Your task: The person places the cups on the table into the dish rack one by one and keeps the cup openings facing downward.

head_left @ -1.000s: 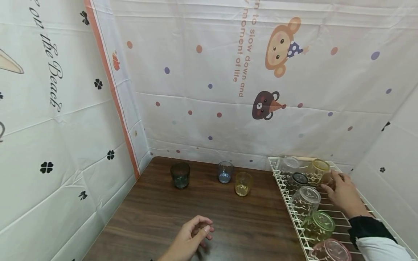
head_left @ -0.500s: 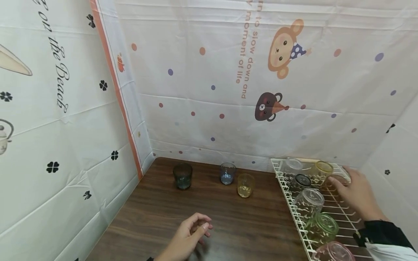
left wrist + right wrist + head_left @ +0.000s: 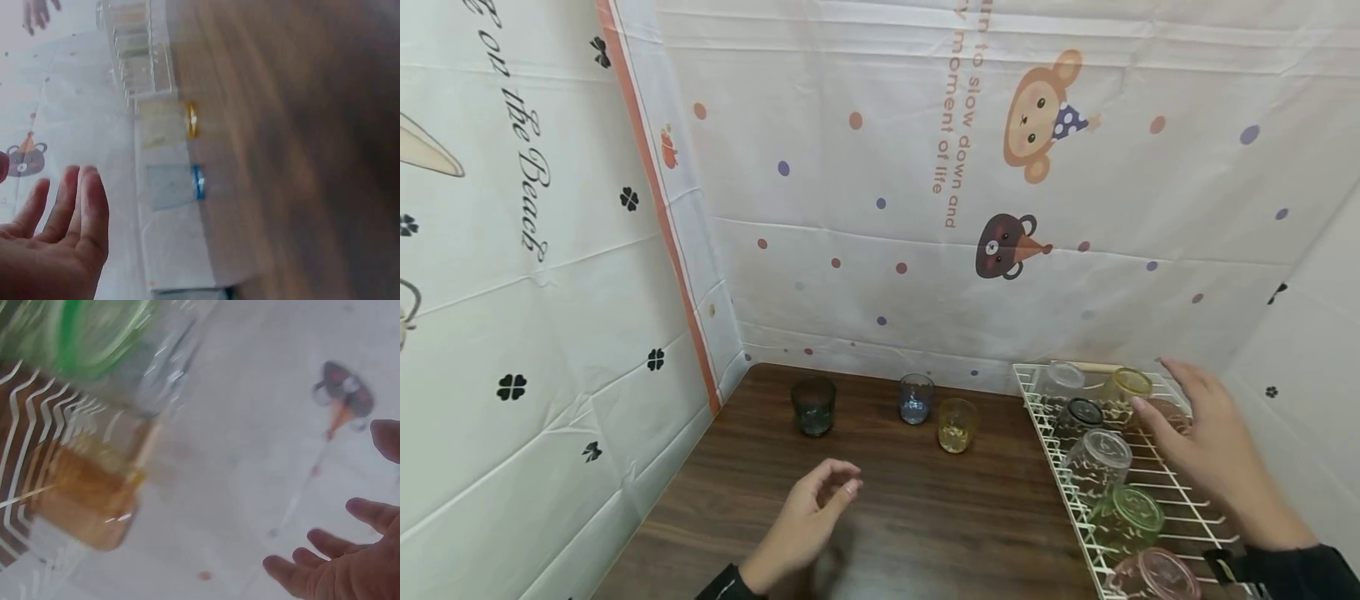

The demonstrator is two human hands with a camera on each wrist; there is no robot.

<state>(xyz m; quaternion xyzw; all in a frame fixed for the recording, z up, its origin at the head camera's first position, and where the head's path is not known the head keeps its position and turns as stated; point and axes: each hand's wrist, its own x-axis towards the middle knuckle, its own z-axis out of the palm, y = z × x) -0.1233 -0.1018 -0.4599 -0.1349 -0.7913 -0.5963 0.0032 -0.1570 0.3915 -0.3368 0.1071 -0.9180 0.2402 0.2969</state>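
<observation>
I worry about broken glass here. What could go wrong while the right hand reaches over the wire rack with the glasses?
The open right hand hovers above a brown glass cup on the white wire rack. The upturned cups stand close together, so it might knock the neighbouring yellow glass cup. A loose grip on smooth glass could also slip.
</observation>
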